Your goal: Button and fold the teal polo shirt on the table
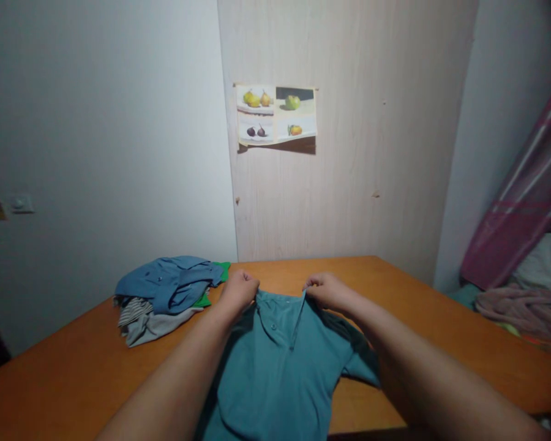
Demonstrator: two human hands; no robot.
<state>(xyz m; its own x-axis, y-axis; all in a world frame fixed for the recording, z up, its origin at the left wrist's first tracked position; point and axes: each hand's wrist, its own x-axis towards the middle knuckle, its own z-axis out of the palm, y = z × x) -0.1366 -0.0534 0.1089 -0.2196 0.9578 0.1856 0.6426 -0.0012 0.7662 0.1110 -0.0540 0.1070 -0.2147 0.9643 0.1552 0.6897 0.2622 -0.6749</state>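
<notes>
A teal shirt (284,373) with a buttoned front placket lies spread on the orange table, its collar end away from me and its lower part running out of view at the bottom. My left hand (241,288) is closed in a pinch on the left side of the collar. On the collar's right side, my right hand (324,289) pinches the fabric between thumb and fingers. The neck opening is stretched between both hands. One short sleeve shows at the right, partly behind my right forearm; my left forearm covers much of the other side.
A heap of clothes (169,285), blue, striped, grey and green, sits at the left of the orange table (408,343). Walls stand behind it, with a fruit poster (275,116). A pink curtain (514,202) and rumpled bedding (528,309) are at the right.
</notes>
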